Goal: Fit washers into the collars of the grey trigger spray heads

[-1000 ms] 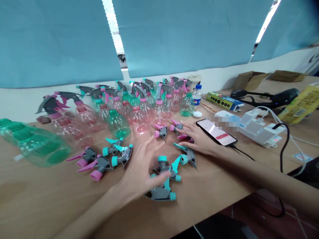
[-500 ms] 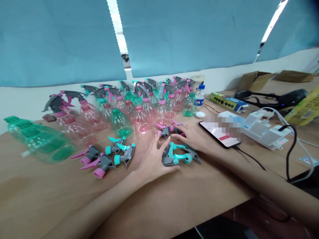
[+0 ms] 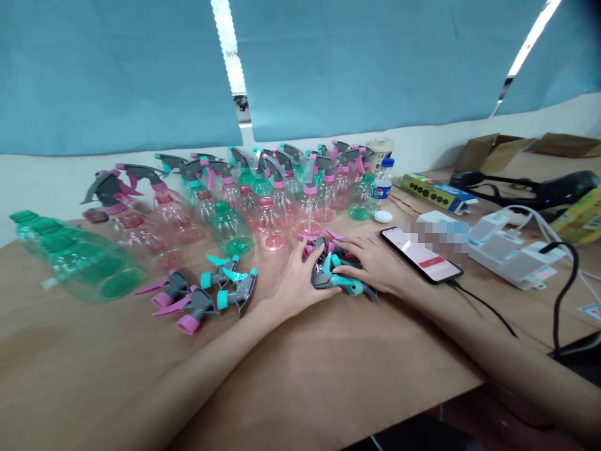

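Observation:
Between my two hands lies a tight cluster of spray heads on the tabletop, grey with teal or pink parts. My left hand curves around the cluster's left side, thumb and fingers apart and touching it. My right hand rests against the right side, fingers spread over the tops of some heads. Some heads are partly hidden under the fingers. Left of my left hand lie loose teal spray heads and pink spray heads. Behind stand an open green bottle and an open pink bottle.
Several bottles with fitted spray heads stand along the wall. Green bottles lie at far left. To the right are a phone with a cable, a white power strip, a soda bottle and a boxed item.
My hands have drawn closer together around the spray heads. The pink and teal heads between them are now bunched more tightly. The view has shifted slightly.

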Tool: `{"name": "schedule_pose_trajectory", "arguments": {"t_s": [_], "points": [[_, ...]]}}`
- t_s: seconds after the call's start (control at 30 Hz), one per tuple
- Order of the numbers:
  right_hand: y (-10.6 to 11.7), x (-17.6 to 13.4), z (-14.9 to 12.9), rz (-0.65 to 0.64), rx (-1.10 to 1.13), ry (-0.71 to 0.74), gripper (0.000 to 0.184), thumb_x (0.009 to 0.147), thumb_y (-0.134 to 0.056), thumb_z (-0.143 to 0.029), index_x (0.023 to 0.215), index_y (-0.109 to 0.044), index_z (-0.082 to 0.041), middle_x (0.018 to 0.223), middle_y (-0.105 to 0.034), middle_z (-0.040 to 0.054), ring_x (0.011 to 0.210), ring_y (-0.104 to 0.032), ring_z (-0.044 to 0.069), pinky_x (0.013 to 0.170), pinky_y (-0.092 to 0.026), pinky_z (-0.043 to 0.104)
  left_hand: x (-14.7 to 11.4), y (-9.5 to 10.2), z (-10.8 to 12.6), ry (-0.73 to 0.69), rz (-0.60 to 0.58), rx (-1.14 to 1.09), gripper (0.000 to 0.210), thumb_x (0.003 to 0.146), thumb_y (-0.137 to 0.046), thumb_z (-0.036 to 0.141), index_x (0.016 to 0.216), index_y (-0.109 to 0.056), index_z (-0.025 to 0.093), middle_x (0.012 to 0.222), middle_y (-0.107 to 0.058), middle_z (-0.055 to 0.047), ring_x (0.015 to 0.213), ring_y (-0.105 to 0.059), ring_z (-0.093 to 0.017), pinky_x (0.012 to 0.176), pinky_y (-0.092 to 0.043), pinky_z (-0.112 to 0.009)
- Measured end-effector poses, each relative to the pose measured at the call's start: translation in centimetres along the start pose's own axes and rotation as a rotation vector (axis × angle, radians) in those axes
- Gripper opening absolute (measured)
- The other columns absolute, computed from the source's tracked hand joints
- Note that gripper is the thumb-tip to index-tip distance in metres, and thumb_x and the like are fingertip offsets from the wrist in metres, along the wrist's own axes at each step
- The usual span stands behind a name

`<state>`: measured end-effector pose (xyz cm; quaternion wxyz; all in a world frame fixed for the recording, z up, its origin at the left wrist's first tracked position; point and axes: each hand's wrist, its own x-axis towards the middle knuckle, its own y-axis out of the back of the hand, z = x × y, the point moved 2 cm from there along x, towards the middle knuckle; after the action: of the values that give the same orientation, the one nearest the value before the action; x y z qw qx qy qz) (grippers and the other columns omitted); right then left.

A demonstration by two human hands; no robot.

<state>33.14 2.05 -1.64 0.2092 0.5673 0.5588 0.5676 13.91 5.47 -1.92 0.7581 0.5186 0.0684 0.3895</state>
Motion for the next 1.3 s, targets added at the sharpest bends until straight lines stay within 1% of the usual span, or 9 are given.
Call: {"name": "schedule_pose_trajectory", "arguments": {"t_s": [0.23, 0.4, 0.57, 0.67, 0.73, 0.83, 1.0, 1.13, 1.3], "points": [[0.9, -0.7, -3.3, 0.079, 0.111, 0.136, 0.047, 0.084, -0.058, -0.049, 0.122, -0.055, -0.021, 0.119, -0.062, 0.0101, 0.115, -0.053, 0.028, 0.099, -0.04, 0.047, -3.8, 1.9, 0.1, -0.071, 0.02, 0.072, 0.039, 0.084, -0.062, 0.039, 0.118, -0.056, 0.022, 0.136, -0.04, -0.012, 0.124, -0.042, -0.03, 0.102, -0.04, -0.05], [0.5, -0.8, -5.1, 0.059, 0.142, 0.197, 0.029, 0.087, -0.057, -0.042, 0.107, -0.062, -0.022, 0.104, -0.067, 0.007, 0.105, -0.057, 0.025, 0.096, -0.041, 0.046, -7.2, 3.3, -0.3, -0.028, 0.062, 0.092, 0.028, 0.081, -0.066, 0.034, 0.106, -0.06, 0.022, 0.123, -0.046, -0.009, 0.112, -0.05, -0.028, 0.093, -0.047, -0.047], [0.3, -0.7, -6.9, 0.017, 0.305, 0.102, 0.021, 0.092, -0.051, -0.034, 0.091, -0.066, -0.02, 0.091, -0.068, 0.0066, 0.088, -0.061, 0.02, 0.081, -0.048, 0.037, -10.9, 4.6, 0.5, -0.014, 0.166, 0.136, 0.03, 0.075, -0.073, 0.034, 0.099, -0.059, 0.024, 0.111, -0.047, -0.007, 0.102, -0.052, -0.027, 0.078, -0.055, -0.042], [-0.1, -0.4, -9.0, -0.168, 0.609, 0.022, 0.03, 0.084, -0.062, -0.041, 0.104, -0.063, -0.02, 0.101, -0.067, 0.0064, 0.09, -0.062, 0.019, 0.078, -0.051, 0.033, -12.1, 5.0, 1.4, -0.175, 0.256, 0.196, 0.031, 0.081, -0.068, 0.029, 0.11, -0.057, 0.025, 0.11, -0.05, -0.008, 0.102, -0.051, -0.025, 0.077, -0.056, -0.04], [-0.4, -0.1, -10.2, -0.403, 0.846, -0.007, 0.047, 0.079, -0.066, -0.044, 0.12, -0.057, -0.022, 0.109, -0.066, 0.006, 0.092, -0.064, 0.019, 0.078, -0.052, 0.032, -12.3, 5.1, 1.8, -0.319, 0.283, 0.221, 0.031, 0.085, -0.062, 0.022, 0.115, -0.054, 0.026, 0.111, -0.052, -0.007, 0.105, -0.051, -0.024, 0.083, -0.054, -0.04], [-0.4, 0.3, -10.8, -0.747, 1.053, 0.046, 0.053, 0.077, -0.068, -0.044, 0.124, -0.055, -0.024, 0.108, -0.067, 0.0031, 0.096, -0.064, 0.019, 0.084, -0.051, 0.032, -12.4, 5.0, 2.0, -0.467, 0.279, 0.23, 0.036, 0.087, -0.056, 0.011, 0.12, -0.053, 0.024, 0.116, -0.054, -0.007, 0.115, -0.049, -0.023, 0.092, -0.051, -0.039], [-0.4, 0.8, -8.6, -0.927, 1.302, 0.092, 0.06, 0.076, -0.064, -0.053, 0.126, -0.054, -0.021, 0.116, -0.063, 0.0058, 0.107, -0.059, 0.018, 0.093, -0.045, 0.032, -11.8, 5.1, 1.4, -0.444, 0.312, 0.124, 0.036, 0.088, -0.055, 0.012, 0.119, -0.053, 0.029, 0.113, -0.06, -0.004, 0.111, -0.056, -0.021, 0.089, -0.055, -0.036], [-1.3, 0.5, -8.7, -0.853, 1.309, 0.003, 0.051, 0.077, -0.067, -0.047, 0.12, -0.057, -0.022, 0.105, -0.066, 0.0038, 0.092, -0.063, 0.015, 0.084, -0.049, 0.029, -11.2, 5.5, 1.2, -0.425, 0.266, -0.012, 0.019, 0.093, -0.049, 0.017, 0.109, -0.055, 0.024, 0.103, -0.065, -0.005, 0.099, -0.063, -0.019, 0.082, -0.058, -0.032], [-1.2, -0.1, -11.1, -0.485, 0.858, 0.068, 0.032, 0.072, -0.073, -0.042, 0.091, -0.064, -0.018, 0.083, -0.065, -0.0004, 0.075, -0.058, 0.013, 0.067, -0.048, 0.024, -11.2, 5.6, 0.8, -0.585, 0.197, 0.027, 0.023, 0.096, -0.039, 0.012, 0.112, -0.055, 0.017, 0.101, -0.067, -0.009, 0.103, -0.062, -0.019, 0.082, -0.058, -0.033]]}}
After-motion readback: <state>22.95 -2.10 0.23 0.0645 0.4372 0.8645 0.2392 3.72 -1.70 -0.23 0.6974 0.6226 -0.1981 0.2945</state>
